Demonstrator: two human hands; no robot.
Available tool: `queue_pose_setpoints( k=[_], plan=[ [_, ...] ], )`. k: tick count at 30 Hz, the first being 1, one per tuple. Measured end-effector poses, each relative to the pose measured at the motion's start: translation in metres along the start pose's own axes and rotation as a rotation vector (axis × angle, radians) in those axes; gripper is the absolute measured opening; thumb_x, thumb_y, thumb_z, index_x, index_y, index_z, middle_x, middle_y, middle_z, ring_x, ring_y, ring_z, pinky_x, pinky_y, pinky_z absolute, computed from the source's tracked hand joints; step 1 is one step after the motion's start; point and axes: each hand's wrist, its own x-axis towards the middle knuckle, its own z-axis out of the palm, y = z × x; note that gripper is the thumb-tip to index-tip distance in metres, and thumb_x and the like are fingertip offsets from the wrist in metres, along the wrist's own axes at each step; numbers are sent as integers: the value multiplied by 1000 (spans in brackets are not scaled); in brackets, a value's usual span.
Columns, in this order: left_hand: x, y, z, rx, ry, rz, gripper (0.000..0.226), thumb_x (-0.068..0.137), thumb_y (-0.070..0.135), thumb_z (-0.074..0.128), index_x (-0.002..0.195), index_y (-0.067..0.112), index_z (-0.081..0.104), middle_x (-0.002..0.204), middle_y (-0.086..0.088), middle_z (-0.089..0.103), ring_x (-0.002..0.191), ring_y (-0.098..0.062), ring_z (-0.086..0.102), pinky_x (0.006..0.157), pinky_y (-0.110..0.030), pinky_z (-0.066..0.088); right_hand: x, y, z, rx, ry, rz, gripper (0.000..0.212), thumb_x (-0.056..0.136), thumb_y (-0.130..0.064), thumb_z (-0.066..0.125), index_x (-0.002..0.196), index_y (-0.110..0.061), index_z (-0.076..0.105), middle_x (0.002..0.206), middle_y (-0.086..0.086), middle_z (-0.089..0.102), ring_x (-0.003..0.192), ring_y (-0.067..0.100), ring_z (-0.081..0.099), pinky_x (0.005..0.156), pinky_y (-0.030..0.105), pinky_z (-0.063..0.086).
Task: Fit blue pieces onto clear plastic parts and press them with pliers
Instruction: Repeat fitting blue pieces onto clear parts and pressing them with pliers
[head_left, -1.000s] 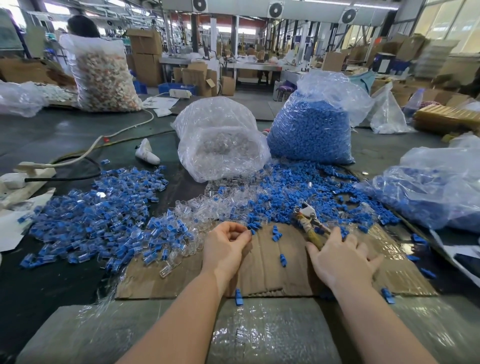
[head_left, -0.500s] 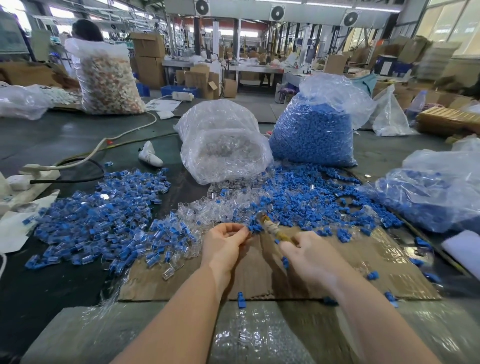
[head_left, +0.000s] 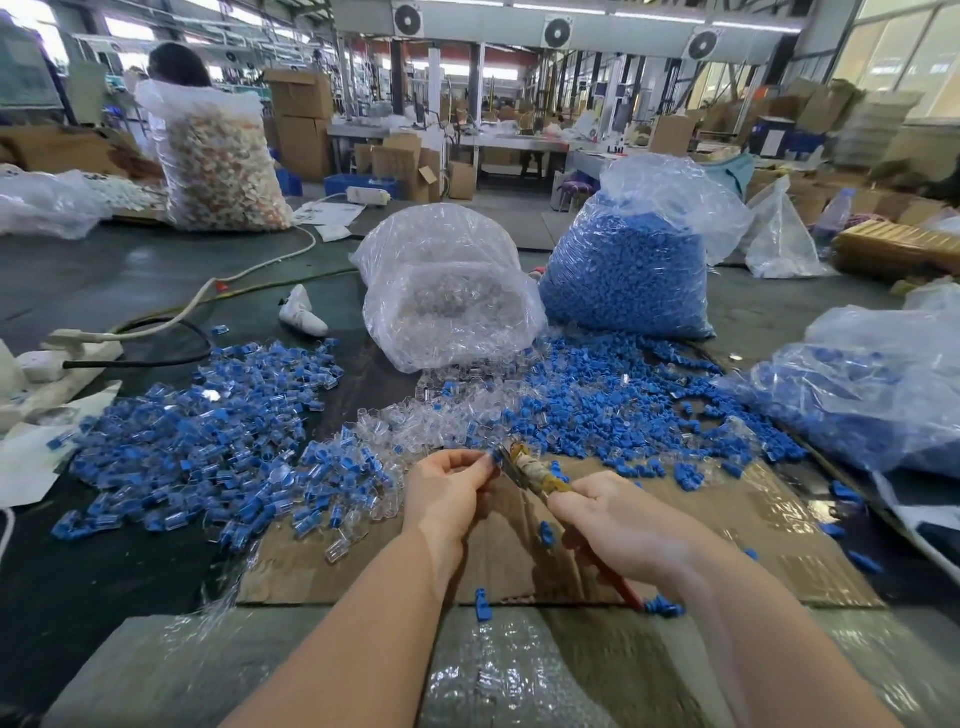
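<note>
Blue piece and clear part, already put together as it seems, are pinched in the fingertips of the left hand (head_left: 448, 486) at the centre of the view, just above the cardboard sheet (head_left: 727, 545) on the bench (head_left: 104, 582). The part itself is too small and blurred to see well. The right hand (head_left: 623, 525), at 4 o'clock from the left one, is curled around the handles of the pliers (head_left: 535, 475), and the tool's nose reaches the left fingertips.

The risk, in my judgement: the nose is very near the fingers, so a quick squeeze can nip skin. If the blue piece sits crooked, pressing may crack the clear shell or shoot the part away into the loose blue pieces (head_left: 623, 415) at 1 o'clock, or into the finished pile (head_left: 197, 447) at 10 o'clock.
</note>
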Motion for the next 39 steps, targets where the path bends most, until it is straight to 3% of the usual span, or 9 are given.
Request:
queue_pose_setpoints(
  k=[4, 12, 19, 24, 28, 33, 36, 39],
  plan=[
    [3, -3, 2, 2, 27, 4, 6, 86, 5, 63, 81, 7, 62, 51, 2, 63, 41, -5, 55, 39, -17, 46, -4, -4, -4, -37, -20, -15, 28, 97, -24, 38, 72, -12, 38, 86, 7, 37, 73, 18, 37, 62, 30, 27],
    [1, 0, 1, 18, 41, 3, 4, 86, 3, 62, 82, 5, 64, 60, -3, 63, 42, -3, 56, 41, -16, 46, -10, -6, -10, -41, -87, -27, 30, 100, -31, 33, 94, -7, 51, 110, 7, 46, 89, 19, 49, 80, 32, 39],
    [-3, 5, 1, 21, 34, -24, 2, 87, 4, 61, 86, 5, 63, 64, -4, 63, 45, -5, 57, 43, -16, 48, -10, -7, -8, -20, -91, -63, 32, 97, -38, 43, 74, -16, 44, 74, 1, 48, 66, 16, 45, 62, 29, 36],
    [-5, 5, 1, 45, 44, -8, 4, 87, 3, 61, 84, 6, 63, 66, -5, 62, 50, -8, 56, 47, -17, 50, -10, -6, -9, -22, -83, -78, 21, 95, -24, 42, 77, -13, 45, 84, 2, 47, 69, 15, 44, 63, 30, 36],
    [-7, 5, 2, 64, 43, -6, 6, 87, 2, 61, 83, 6, 64, 66, -5, 63, 44, -3, 56, 44, -15, 48, -12, -4, -10, -44, -95, -96, 25, 98, -26, 39, 98, -6, 55, 88, -1, 49, 74, 13, 46, 64, 29, 37],
    [-9, 6, 3, 50, 34, -5, 5, 87, 0, 59, 87, 3, 62, 65, -5, 61, 48, -7, 55, 45, -16, 48, -9, -4, -9, -33, -102, -111, 26, 97, -28, 41, 74, -18, 45, 78, -3, 45, 64, 12, 42, 60, 26, 34],
    [-10, 8, 3, 41, 29, -16, 5, 87, -1, 58, 87, 2, 62, 65, -6, 60, 43, -5, 56, 42, -16, 47, -8, -3, -5, -43, -93, -118, 30, 97, -32, 45, 70, -19, 45, 69, -3, 46, 58, 11, 41, 58, 25, 35],
    [-12, 10, 3, 43, 18, -14, 5, 88, -2, 57, 89, 0, 61, 66, -7, 60, 39, -1, 55, 40, -16, 46, -7, -5, -3, -86, -70, -102, 32, 96, -33, 48, 67, -21, 45, 60, -7, 46, 45, 3, 40, 46, 15, 32]
  ],
)
